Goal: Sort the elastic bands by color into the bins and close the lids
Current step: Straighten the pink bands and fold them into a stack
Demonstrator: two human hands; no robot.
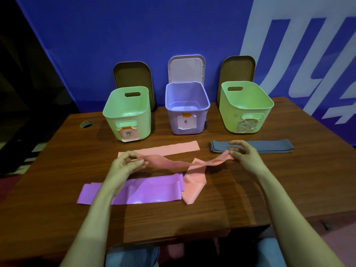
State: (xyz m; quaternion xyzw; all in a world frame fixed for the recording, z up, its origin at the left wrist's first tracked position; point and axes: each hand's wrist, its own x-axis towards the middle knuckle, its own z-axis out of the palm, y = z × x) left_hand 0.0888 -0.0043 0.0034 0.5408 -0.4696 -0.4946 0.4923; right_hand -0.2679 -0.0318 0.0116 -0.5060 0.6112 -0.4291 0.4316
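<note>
Pink band [169,164]: held above the surface [240,199], twisted, long axis left to right.
Left hand [125,166]: fingers [139,161] pinched its left end.
Right hand [243,156]: fingers [234,151] pinched its right end.
Left green bin [112,122]: open, beyond the band, nearer the left hand.

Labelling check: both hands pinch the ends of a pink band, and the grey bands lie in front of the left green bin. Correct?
Not quite. The head view shows the grey bands lying in front of the right green bin, not the left green bin. The rest holds: the left hand and the right hand each pinch an end of the pink band.
</note>
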